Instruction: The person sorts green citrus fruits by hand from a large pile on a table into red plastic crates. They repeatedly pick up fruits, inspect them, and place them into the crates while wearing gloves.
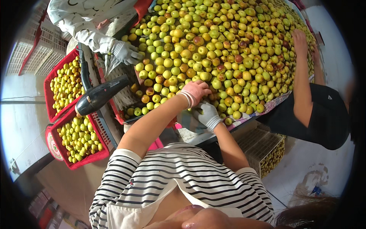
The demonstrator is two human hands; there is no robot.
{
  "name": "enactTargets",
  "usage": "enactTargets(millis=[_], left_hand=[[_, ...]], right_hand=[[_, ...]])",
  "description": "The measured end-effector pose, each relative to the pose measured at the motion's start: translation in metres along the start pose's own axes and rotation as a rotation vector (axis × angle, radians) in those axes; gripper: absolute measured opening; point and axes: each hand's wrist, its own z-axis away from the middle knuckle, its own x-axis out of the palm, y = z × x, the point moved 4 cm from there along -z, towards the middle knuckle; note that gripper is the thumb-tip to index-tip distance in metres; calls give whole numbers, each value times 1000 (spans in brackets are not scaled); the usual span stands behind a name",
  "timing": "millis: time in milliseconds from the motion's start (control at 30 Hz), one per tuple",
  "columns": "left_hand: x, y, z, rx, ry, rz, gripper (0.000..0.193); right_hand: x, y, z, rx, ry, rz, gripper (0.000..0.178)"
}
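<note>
A wide heap of small yellow-green fruit that look like jujubes [202,42] covers the table in front of me. My left hand [195,93], in a pink glove, lies at the near edge of the heap with its fingers bent down among the fruit; what they hold is hidden. Just below and to the right, my right hand [208,115], in a grey glove, has its fingers curled at what looks like a clear plastic bag [188,121] hanging at the table edge. The bag's contents are too blurred to tell.
A black hair dryer [102,96] sticks out left of the heap. Beyond it stand red crates [47,82] of fruit. A co-worker's gloved hand [126,52] touches the heap at far left; another person's bare hand [300,40] reaches in at right. A crate [263,143] stands below the table.
</note>
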Motion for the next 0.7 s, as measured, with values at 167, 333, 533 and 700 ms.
enactTargets(millis=[167,333,533,700], left_hand=[[-4,11,6,-129,-196,-198,55],[21,8,15,-117,-60,-121,41],[15,15,31,-85,55,39,31],[-61,-22,79,-208,515,361,32]], right_hand=[[-24,-4,-17,44,-10,-43,12],[-91,-28,-111,-119,184,-42,17],[-82,-29,-268,443,-189,493,51],[-45,-23,-280,542,-298,529,64]])
